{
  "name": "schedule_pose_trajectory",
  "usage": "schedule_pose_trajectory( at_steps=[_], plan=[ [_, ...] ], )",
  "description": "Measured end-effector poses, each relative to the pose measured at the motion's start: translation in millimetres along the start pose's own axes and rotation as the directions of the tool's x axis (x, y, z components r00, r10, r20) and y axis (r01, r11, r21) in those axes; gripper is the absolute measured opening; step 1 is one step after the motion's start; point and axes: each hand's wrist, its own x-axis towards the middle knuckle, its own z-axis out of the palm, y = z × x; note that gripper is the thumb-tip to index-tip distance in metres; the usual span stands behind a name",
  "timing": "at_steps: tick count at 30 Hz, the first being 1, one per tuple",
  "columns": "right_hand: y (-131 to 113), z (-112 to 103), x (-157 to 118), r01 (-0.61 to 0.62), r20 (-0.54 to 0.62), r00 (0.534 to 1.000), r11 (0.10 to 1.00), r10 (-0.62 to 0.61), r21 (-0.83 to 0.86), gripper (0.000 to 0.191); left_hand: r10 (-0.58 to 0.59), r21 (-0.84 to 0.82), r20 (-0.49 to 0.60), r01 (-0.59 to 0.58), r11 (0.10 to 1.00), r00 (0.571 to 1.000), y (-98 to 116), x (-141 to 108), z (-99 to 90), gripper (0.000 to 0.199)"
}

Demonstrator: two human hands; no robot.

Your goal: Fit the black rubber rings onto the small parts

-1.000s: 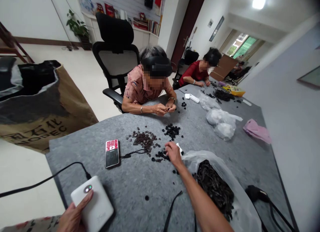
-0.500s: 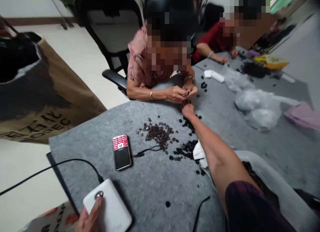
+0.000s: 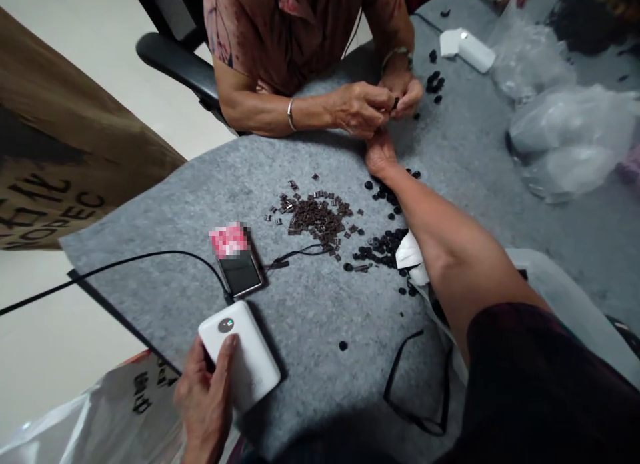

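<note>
My left hand (image 3: 207,387) grips the lower left side of a white power bank (image 3: 243,357), its thumb on top below a small lit display. A black cable (image 3: 175,253) runs into the power bank's far end. My right arm stretches across the grey table (image 3: 310,317), and my right hand (image 3: 381,156) rests close below the hands (image 3: 370,107) of a person opposite, who pinch a small black piece. The fingers of my right hand are mostly hidden. Near it lie black round pieces (image 3: 387,247) and a pile of small brown pieces (image 3: 317,217).
A phone (image 3: 240,267) lies beyond the power bank. Black glasses (image 3: 417,417) lie near the front edge. At the right are a lined container (image 3: 555,284), plastic bags (image 3: 570,137) and a white device (image 3: 475,51). A large brown bag (image 3: 100,137) stands at the left.
The view has tilted down and come closer to the table. The power bank and my left hand appear further right and higher; the thumb has moved off the lit display. More of the glasses shows.
</note>
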Motion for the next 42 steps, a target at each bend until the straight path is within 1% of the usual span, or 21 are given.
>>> schedule_pose_trajectory(
  at_steps=[2,4,5,9,10,11,12,15,16,17,19,21,23,24,25,27,30,32,35,39,42],
  plan=[
    [-3.9,-8.0,-14.4,0.024,0.057,0.998,0.994,-0.018,-0.104,0.054,0.227,0.224,0.019,-0.225,0.948,0.974,-1.0,0.8,-1.0,0.029],
    [-6.8,-17.5,-31.3,0.033,0.088,0.996,0.988,-0.019,-0.153,0.076,0.366,0.331,0.07,-0.368,0.869,0.928,-2.3,0.9,-1.9,0.029],
    [-7.9,-22.5,-39.5,0.038,0.099,0.995,0.985,-0.021,-0.169,0.084,0.404,0.354,0.084,-0.406,0.842,0.911,-3.1,0.6,-2.3,0.032],
    [-9.3,-41.7,-69.2,0.032,0.065,0.998,0.966,-0.016,-0.256,0.077,0.469,0.306,0.068,-0.466,0.83,0.88,-11.4,-3.9,-6.6,0.031],
    [-9.1,-46.1,-76.8,0.029,0.045,0.999,0.965,-0.018,-0.262,0.076,0.512,0.299,0.052,-0.502,0.811,0.857,-15.6,-6.7,-8.4,0.03],
    [-9.0,-50.3,-84.9,0.034,0.014,0.999,0.968,-0.032,-0.249,0.073,0.582,0.317,0.027,-0.56,0.766,0.812,-20.4,-10.4,-10.0,0.029],
    [-9.2,-54.5,-94.0,0.048,-0.03,0.998,0.975,-0.056,-0.215,0.064,0.676,0.358,0.001,-0.632,0.688,0.737,-25.6,-15.1,-11.0,0.028],
    [-14.0,-66.8,-130.0,0.128,-0.161,0.976,0.986,-0.144,-0.105,0.024,0.927,0.453,0.023,-0.83,0.324,0.374,-39.7,-34.9,-5.5,0.024],
    [-17.5,-70.7,-145.7,0.154,-0.171,0.971,0.985,-0.166,-0.08,0.02,0.955,0.412,0.081,-0.882,0.227,0.284,-42.9,-42.6,0.8,0.023],
    [-21.8,-74.1,-163.1,0.184,-0.181,0.965,0.982,-0.189,-0.046,0.02,0.954,0.33,0.172,-0.927,0.18,0.246,-45.1,-50.3,9.6,0.022],
    [-31.5,-78.9,-202.2,0.252,-0.196,0.953,0.964,-0.233,0.081,0.019,0.893,0.132,0.361,-0.963,0.235,0.268,-47.5,-63.8,33.6,0.02],
    [-39.8,-80.4,-243.4,0.276,-0.137,0.958,0.938,-0.251,0.209,0.017,0.755,0.004,0.513,-0.88,0.474,0.409,-47.9,-72.8,61.9,0.022],
    [-43.9,-78.8,-281.5,0.233,-0.038,0.972,0.916,-0.234,0.326,0.015,0.688,-0.026,0.575,-0.831,0.556,0.442,-47.1,-76.8,87.6,0.025],
    [-43.8,-77.2,-297.9,0.165,0.008,0.983,0.907,-0.182,0.388,0.013,0.66,-0.042,0.596,-0.803,0.594,0.457,-46.3,-77.3,97.5,0.023],
    [-42.5,-75.5,-312.1,0.087,0.047,0.992,0.893,-0.12,0.442,0.012,0.638,-0.06,0.61,-0.776,0.628,0.47,-45.2,-77.5,104.8,0.021],
    [-36.5,-72.2,-333.8,0.027,0.071,0.995,0.881,-0.069,0.473,0.014,0.587,-0.108,0.634,-0.695,0.711,0.503,-42.1,-77.9,111.9,0.015],
    [-23.3,-68.9,-352.9,-0.035,0.085,0.996,0.862,-0.01,0.506,0.017,0.487,-0.2,0.674,-0.497,0.845,0.555,-36.1,-83.3,109.3,0.014],
    [-14.9,-67.0,-360.9,-0.081,0.095,0.995,0.845,0.035,0.529,0.017,0.404,-0.261,0.717,-0.318,0.911,0.568,-31.5,-90.9,104.5,0.024],
    [-6.9,-62.6,-370.7,-0.145,0.117,0.988,0.817,0.096,0.559,0.017,0.309,-0.327,0.769,-0.071,0.942,0.56,-22.9,-104.9,98.3,0.036],
    [-7.5,-52.7,-379.3,-0.205,0.147,0.978,0.784,0.146,0.587,0.019,0.235,-0.383,0.805,0.175,0.907,0.545,-6.5,-121.1,93.2,0.044],
    [-13.5,-44.5,-380.4,-0.224,0.139,0.975,0.766,0.176,0.602,0.02,0.195,-0.413,0.846,0.377,0.829,0.496,8.5,-128.3,91.2,0.046]
  ],
)
